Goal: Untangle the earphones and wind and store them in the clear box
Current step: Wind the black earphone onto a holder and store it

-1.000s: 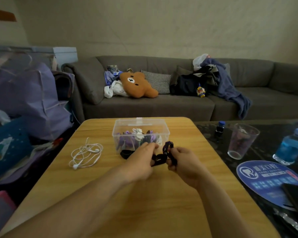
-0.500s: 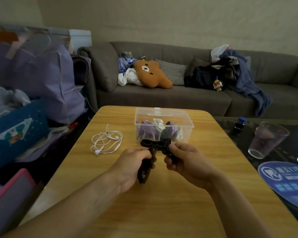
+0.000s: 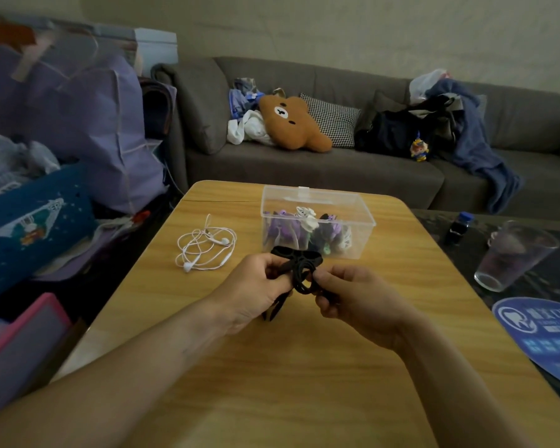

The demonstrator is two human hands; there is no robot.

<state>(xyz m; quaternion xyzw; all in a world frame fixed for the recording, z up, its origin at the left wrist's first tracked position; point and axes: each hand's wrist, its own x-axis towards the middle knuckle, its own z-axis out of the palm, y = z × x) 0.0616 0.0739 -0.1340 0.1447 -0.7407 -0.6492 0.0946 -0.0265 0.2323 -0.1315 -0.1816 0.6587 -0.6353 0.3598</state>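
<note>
Behind your work runs a long grey sofa (image 3: 320,163) heaped with cushions, a bear plush and clothes, and in front of it sits the wooden table (image 3: 304,367) you are working over, with a dark side table to your right carrying a plastic cup (image 3: 514,253). Since a second ago your view has swung left and dipped, so the table now fills more of the frame while the things on it have stayed put. Toward the far edge stands the clear box (image 3: 317,218), lid off or out of view, already holding several wound bundles in purple, white and black. Left of it, well apart from your hands, the white earphones (image 3: 204,244) lie in a loose tangle, untouched. Just in front of the box you hold the black earphones (image 3: 301,270) above the table: your left hand (image 3: 256,286) has its fingers curled around one side of the loops, a strand hanging below it, and your right hand (image 3: 353,295) pinches the other side. A second ago the cable was stretched more between your hands; now it is gathered into tighter coils, so I judge the winding is nearly done. Next would come dropping this bundle in the box, then the white pair.
</note>
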